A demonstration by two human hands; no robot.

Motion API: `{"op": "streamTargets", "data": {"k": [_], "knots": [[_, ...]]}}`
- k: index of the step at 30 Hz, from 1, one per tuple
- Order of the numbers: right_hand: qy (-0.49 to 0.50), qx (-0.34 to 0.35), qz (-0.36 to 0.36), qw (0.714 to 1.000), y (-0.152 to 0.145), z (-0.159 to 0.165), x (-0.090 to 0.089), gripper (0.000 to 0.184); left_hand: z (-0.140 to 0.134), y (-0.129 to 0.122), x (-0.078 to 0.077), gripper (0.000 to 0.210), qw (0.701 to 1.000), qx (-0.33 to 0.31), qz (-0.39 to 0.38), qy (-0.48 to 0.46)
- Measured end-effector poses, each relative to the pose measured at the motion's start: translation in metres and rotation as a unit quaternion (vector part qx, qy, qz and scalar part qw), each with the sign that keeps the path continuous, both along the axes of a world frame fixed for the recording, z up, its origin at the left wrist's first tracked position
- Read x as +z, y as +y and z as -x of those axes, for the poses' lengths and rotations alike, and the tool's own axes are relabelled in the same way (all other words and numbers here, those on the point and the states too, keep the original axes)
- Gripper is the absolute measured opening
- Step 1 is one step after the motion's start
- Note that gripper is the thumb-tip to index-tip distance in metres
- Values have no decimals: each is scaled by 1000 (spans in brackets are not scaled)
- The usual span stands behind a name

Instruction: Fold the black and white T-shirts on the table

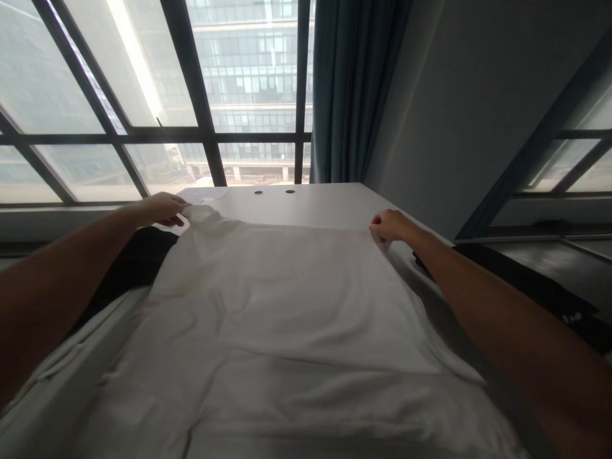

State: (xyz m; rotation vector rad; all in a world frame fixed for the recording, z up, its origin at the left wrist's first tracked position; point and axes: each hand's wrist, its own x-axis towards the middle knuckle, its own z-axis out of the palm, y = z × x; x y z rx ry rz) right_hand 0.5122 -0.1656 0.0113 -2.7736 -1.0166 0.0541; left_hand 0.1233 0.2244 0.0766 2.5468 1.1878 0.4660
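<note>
A large white cloth [306, 287], perhaps a garment, spreads from the middle of the view down to the bottom edge, with soft folds across its lower half. My left hand [165, 209] pinches its far left corner, where the fabric bunches a little. At the far right corner, my right hand [388, 226] is closed on the edge with the fingers curled in. Between the two hands the far edge is drawn nearly straight, over the white table [329, 197]. Whether the cloth's near end lies on anything is hard to make out.
Two round dark-centred holes [290, 191] and a sheet of paper [205, 194] are at the table's far end. Black items lie at the left [138, 261] and right [521, 280]. Beyond stand windows [253, 76], a blue curtain [356, 95] and a grey wall [488, 95].
</note>
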Motion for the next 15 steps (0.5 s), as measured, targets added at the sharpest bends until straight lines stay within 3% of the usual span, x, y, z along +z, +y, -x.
{"op": "streamTargets", "data": {"k": [2,4,6,9,12,15], "knots": [[-74,-24,1,997,8,16,-15,36,-11,-9,-24,33,998,58,-17,-25],[-72,9,15,997,11,36,-27,43,-15,-26,-48,37,996,42,-80,-10],[-41,60,33,997,12,57,-37,48,-15,-48,-71,40,987,-42,-145,54],[5,101,77,992,10,81,-51,63,-12,-72,-107,52,969,-157,-125,147],[49,62,123,989,7,93,-66,78,-8,-71,-137,71,960,-198,-95,175],[57,36,127,990,4,89,-77,84,-4,-52,-155,79,961,-183,-59,198]]}}
